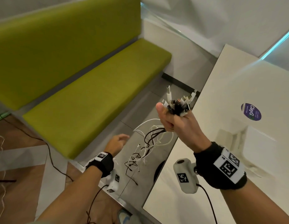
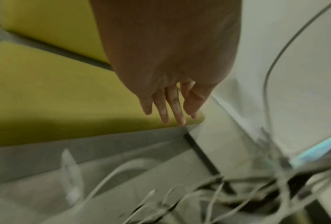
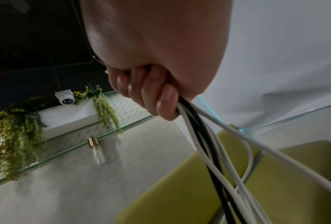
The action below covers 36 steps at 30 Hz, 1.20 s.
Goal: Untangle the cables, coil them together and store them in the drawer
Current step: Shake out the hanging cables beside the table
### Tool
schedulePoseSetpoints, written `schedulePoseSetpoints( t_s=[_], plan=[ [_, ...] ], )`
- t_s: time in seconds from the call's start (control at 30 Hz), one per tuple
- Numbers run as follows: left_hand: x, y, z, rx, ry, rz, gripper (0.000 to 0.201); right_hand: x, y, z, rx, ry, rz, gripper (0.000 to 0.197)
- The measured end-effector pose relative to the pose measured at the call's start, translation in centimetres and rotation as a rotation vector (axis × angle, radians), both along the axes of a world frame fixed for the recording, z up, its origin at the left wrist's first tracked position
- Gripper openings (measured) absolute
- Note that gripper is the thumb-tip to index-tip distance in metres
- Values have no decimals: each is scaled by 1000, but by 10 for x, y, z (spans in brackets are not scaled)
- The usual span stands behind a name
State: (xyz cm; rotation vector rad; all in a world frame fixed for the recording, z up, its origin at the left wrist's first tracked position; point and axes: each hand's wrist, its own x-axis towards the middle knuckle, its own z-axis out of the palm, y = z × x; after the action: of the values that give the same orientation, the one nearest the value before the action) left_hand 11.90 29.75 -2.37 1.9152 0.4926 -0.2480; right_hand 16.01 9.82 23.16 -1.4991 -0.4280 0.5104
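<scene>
The right hand (image 1: 174, 122) grips a bundle of black and white cables (image 1: 150, 143) by their plugs, held up beside the tabletop (image 1: 221, 97); loose ends dangle tangled. The left hand (image 1: 118, 141) hangs open nearby. Coiling and storing appear undone; no drawer is visible.

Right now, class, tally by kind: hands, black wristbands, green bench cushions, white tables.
Hands: 2, left hand and right hand gripping cables
Black wristbands: 2
Green bench cushions: 2
White tables: 1
Total: 7
</scene>
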Motion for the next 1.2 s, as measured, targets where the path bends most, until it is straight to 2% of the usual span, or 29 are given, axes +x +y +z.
schedulePoseSetpoints(
  t_s=[0.07,0.13,0.2,0.27,0.33,0.4,0.43,0.57,0.67,0.7,0.77,0.87,1.0,1.1,1.2],
  plan=[
    [16,-6,39,-161,-111,31,44,-1,0,-4,-38,-19,31,43],
    [29,-11,92,-419,-290,11,49,-1,0,-8,-38,-11,39,44],
    [33,-18,144,-569,-470,-161,54,-2,1,-10,-68,-61,49,44],
    [33,-33,182,-519,-504,-461,65,-1,1,-10,-80,-79,17,38],
    [33,-49,199,-388,-379,-683,58,1,2,-8,-81,-87,-17,41],
    [35,-65,193,-279,-266,-768,39,2,3,-6,-74,-77,-14,49],
    [36,-72,186,-264,-261,-750,32,2,3,-5,-64,-44,-14,49],
    [33,-94,167,-292,-431,-501,24,-1,4,-9,-69,41,-37,44],
    [35,-98,148,-144,-534,-427,4,-7,9,-9,-287,-60,-48,44],
    [35,-96,138,-114,-549,-394,11,-8,9,-9,-316,-91,-44,43],
    [34,-90,115,-115,-550,-302,24,-9,9,-3,-245,-78,-36,40],
    [29,-90,94,-81,-609,-187,35,-10,6,15,-103,-4,-15,50],
    [21,-83,60,-109,-450,-74,45,-9,-3,47,86,47,56,46],
    [14,-88,40,-60,-333,-76,49,-11,-7,49,52,12,91,51],
    [15,-91,28,-8,-330,-54,49,-10,-4,38,24,43,75,50]
  ],
)
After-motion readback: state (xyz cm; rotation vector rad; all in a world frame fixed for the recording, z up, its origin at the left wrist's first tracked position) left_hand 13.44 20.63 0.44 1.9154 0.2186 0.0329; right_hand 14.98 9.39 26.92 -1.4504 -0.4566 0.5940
